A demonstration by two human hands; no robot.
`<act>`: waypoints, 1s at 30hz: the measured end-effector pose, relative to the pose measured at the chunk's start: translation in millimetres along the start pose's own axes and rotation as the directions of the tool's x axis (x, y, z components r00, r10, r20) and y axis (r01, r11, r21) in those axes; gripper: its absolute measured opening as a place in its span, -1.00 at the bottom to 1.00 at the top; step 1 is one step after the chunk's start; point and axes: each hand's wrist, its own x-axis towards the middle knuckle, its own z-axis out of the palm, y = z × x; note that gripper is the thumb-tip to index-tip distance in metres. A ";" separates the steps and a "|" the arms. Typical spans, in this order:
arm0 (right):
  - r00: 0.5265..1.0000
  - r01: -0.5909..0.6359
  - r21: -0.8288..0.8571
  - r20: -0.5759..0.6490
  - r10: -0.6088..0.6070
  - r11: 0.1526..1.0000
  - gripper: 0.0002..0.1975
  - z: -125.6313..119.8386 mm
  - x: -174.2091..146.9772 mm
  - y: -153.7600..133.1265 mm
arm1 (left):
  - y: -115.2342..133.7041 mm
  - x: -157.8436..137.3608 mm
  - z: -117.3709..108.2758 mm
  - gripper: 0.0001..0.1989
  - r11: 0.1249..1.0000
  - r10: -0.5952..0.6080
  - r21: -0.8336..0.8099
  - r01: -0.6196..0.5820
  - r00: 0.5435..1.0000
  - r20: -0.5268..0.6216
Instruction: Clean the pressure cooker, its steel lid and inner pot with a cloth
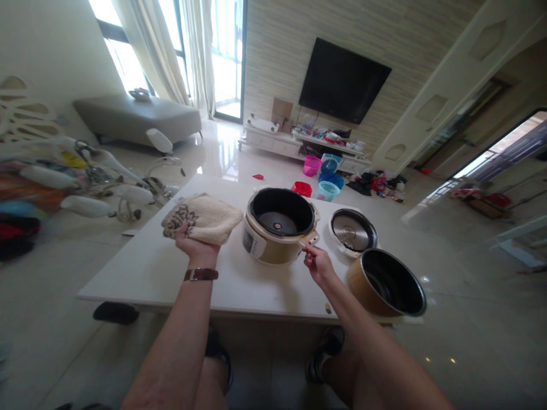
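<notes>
My left hand (194, 249) is closed on a folded cream towel (217, 217) with a dark pattern at one end, held above the white table. In the middle of the table stands an electric pressure cooker (276, 251), its lid off and its dark inside showing. The thumb and fingers of my right hand (318, 264) pinch the handle at the cooker's near right rim. Beyond that hand lies the round lid (352, 230), metal inner side up. A gold inner pot (361, 285) with a dark inside sits at the table's right end.
The white table (141, 273) reaches across in front of me, with a small object (328, 308) near its front edge. Baskets, including a light blue one (328, 191), stand on the floor beyond. A chandelier-like fixture (128, 193) and a grey bench (141, 119) are at left.
</notes>
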 end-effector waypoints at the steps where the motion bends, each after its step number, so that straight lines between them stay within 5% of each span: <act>1: 1.000 0.006 -0.010 -0.003 -0.006 1.000 -0.65 -12.8 -7.4 -1.5 | -0.9 -0.3 0.4 -0.50 1.000 -0.013 0.011 0.013 1.000 -0.009; 10: 0.971 0.208 0.063 -0.135 -0.198 0.976 -0.62 -103.1 -23.0 -20.6 | -16.6 -14.9 10.6 -0.63 0.998 -0.048 0.042 0.050 0.998 -0.038; 15: 0.968 0.238 0.090 -0.099 -0.229 0.967 -0.62 -111.9 -8.1 -17.3 | -15.4 -34.2 27.7 -0.76 0.989 0.039 0.141 -0.036 0.999 -0.017; 20: 0.982 0.190 0.107 -0.020 -0.189 0.976 -0.67 -105.8 1.7 -12.2 | -27.1 -59.4 65.7 -0.91 0.877 0.191 0.415 -0.244 0.967 0.166; 23: 0.986 0.164 0.122 0.012 -0.167 0.979 -0.70 -99.5 4.1 -12.4 | -52.9 -69.7 105.0 -0.93 0.755 -0.044 0.628 -0.189 0.941 0.335; 26: 0.988 0.157 0.130 -0.006 -0.157 0.979 -0.73 -92.4 5.2 -11.4 | -87.6 -80.1 138.6 -0.90 0.589 -0.370 0.799 -0.118 0.840 0.397; 28: 0.989 0.149 0.131 -0.024 -0.147 0.980 -0.74 -88.0 6.0 -9.7 | -112.0 -90.6 148.0 -0.90 0.433 -0.607 0.901 0.017 0.745 0.278; 30: 0.990 0.143 0.135 -0.036 -0.139 0.981 -0.75 -84.5 7.0 -7.8 | -135.6 -104.9 145.9 -0.88 0.385 -0.693 0.904 0.184 0.704 0.152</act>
